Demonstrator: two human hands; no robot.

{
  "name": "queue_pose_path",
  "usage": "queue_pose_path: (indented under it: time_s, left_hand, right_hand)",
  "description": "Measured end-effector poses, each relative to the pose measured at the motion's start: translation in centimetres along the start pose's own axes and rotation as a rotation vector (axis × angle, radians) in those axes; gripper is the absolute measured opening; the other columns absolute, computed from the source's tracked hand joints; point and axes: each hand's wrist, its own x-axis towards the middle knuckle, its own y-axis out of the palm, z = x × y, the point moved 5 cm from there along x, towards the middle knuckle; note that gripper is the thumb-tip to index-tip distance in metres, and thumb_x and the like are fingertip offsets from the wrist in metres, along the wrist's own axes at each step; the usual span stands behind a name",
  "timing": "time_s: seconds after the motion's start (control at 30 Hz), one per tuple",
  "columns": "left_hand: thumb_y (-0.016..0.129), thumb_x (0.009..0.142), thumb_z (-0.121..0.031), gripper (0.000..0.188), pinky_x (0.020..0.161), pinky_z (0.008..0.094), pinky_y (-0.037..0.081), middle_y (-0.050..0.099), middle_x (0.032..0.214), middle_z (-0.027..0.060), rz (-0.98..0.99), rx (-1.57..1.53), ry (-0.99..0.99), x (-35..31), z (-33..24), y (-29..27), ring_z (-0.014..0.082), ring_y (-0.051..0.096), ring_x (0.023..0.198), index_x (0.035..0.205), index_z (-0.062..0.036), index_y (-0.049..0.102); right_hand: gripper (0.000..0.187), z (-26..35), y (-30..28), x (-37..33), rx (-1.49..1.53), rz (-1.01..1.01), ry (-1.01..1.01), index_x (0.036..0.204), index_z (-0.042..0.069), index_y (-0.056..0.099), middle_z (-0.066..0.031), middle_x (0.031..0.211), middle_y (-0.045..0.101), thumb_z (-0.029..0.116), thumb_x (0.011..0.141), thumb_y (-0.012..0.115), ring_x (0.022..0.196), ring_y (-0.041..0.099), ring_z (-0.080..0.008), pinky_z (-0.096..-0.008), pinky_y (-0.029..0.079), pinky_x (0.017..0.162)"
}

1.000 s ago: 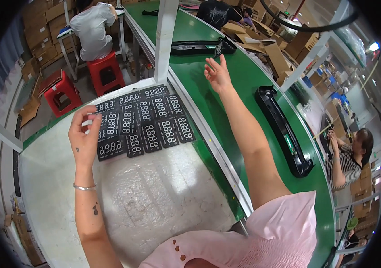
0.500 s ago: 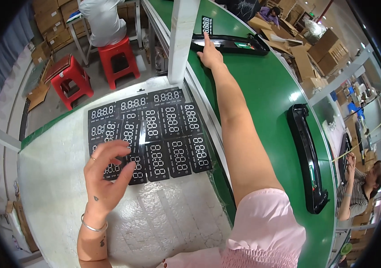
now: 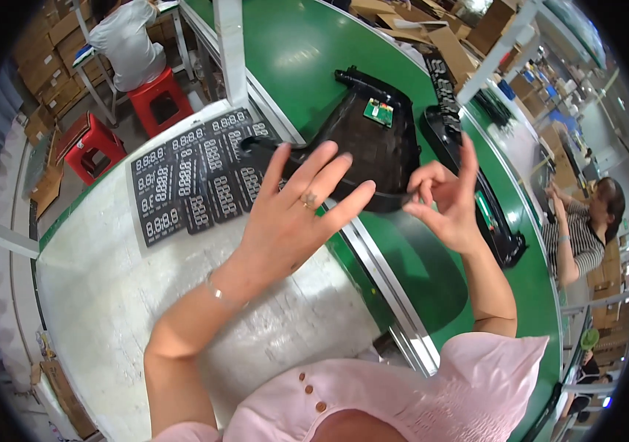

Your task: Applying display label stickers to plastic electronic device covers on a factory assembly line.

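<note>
A black plastic housing (image 3: 381, 158), wide and shallow, is tilted above the green surface between my hands. A small green circuit board (image 3: 378, 112) sits inside it. My left hand (image 3: 285, 206) has its fingers spread across the housing's near left part; their exact hold is partly hidden. At the near right corner my right hand (image 3: 447, 210) pinches the edge between thumb and fingers, its index finger pointing up. Several black panels with white digit segments (image 3: 196, 173) lie in rows on the white worktop, left of my left hand. The housing's narrow left end overhangs some of them.
A second black housing (image 3: 502, 228) lies to the right on the green surface (image 3: 285, 44). By its far end is another digit panel (image 3: 441, 85). A white post (image 3: 230, 51) and metal rail stand between worktop and green surface. Two people sit nearby; red stools (image 3: 93, 151) stand at left.
The housing has come nearer and now lies between both hands. My right arm has drawn back from its far reach. My left hand has moved right, from over the panels to the housing.
</note>
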Motion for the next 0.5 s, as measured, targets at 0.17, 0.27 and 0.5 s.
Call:
queue_pose_path:
  time_s: [0.17, 0.27, 0.5]
  left_hand:
    - [0.081, 0.061, -0.010, 0.060, 0.080, 0.0343, 0.053, 0.062, 0.097, 0.0090, -0.249, -0.314, -0.162, -0.5, -1.7, -11.9, 0.0209, 0.064, 0.081, 0.115, -0.0051, 0.058]
    - [0.069, 0.078, -0.005, 0.050, 0.088, 0.0340, 0.051, 0.060, 0.114, 0.0134, -0.600, -0.651, -0.817, -9.4, 4.1, -19.7, 0.0219, 0.060, 0.105, 0.124, 0.0053, 0.051]
    - [0.057, 0.095, -0.031, 0.045, 0.100, 0.0294, 0.042, 0.060, 0.125, 0.0077, -0.671, -0.968, -1.845, -35.7, -0.4, -24.5, 0.0180, 0.057, 0.112, 0.128, -0.0009, 0.054]
  right_hand:
    - [0.102, 9.2, -1.7, -2.8, -0.071, -0.121, -0.385, 0.149, 0.025, -0.007, -0.0225, 0.122, 0.053, 0.017, 0.084, 0.071, 0.093, 0.056, -0.0212, -0.0357, 0.046, 0.085]
    - [0.098, 5.7, -5.2, -0.5, -0.209, -0.269, -0.162, 0.149, 0.013, -0.007, -0.0187, 0.133, 0.048, 0.023, 0.086, 0.068, 0.117, 0.050, -0.0264, -0.0370, 0.038, 0.100]
    - [0.088, -3.5, 7.7, -3.5, 0.568, 0.173, 0.293, 0.148, 0.010, -0.015, -0.0236, 0.128, 0.053, 0.023, 0.096, 0.054, 0.123, 0.049, -0.0259, -0.0377, 0.031, 0.109]
